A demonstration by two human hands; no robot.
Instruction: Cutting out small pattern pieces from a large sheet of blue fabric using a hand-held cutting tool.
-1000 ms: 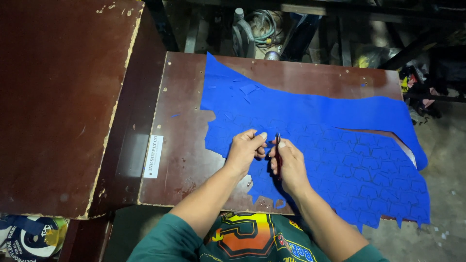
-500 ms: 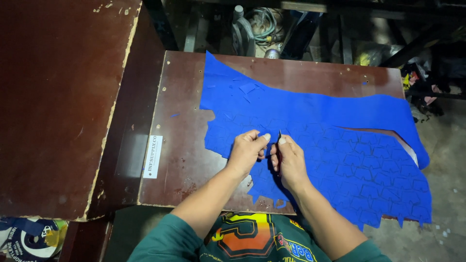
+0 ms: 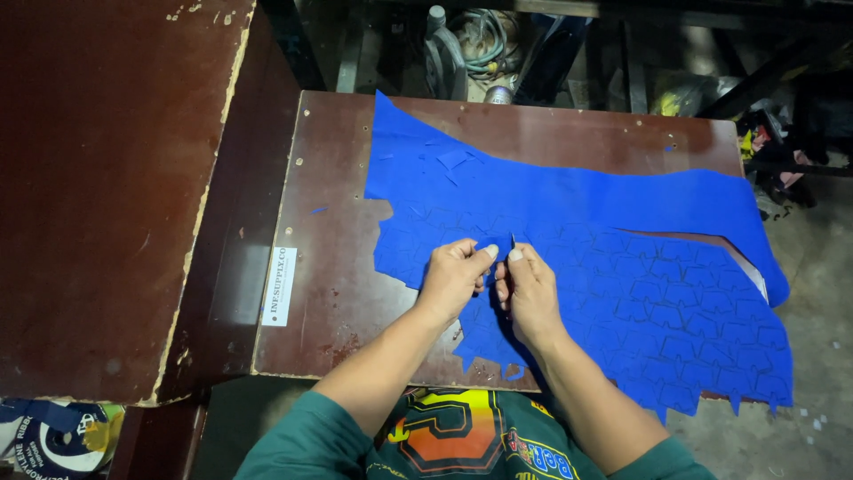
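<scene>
At the bottom of the frame, green sleeves lead up to two bare hands meeting at the centre. The left hand (image 3: 453,277) has its grip pinched together on the blue sheet (image 3: 569,213), fingertips pressing the material. Just beside it, the right hand (image 3: 529,293) has its grip clamped on a thin dark blade (image 3: 513,241) that stands upright at its fingertips, touching the sheet. The sheet, marked with outlined shapes, lies flat across the right half of the brown worktop (image 3: 333,267), its jagged lower edge hanging over the near rim. A white label (image 3: 281,285) sits at the worktop's left edge. Farther up, past the worktop, coiled hoses (image 3: 475,49) lie in dim clutter.
</scene>
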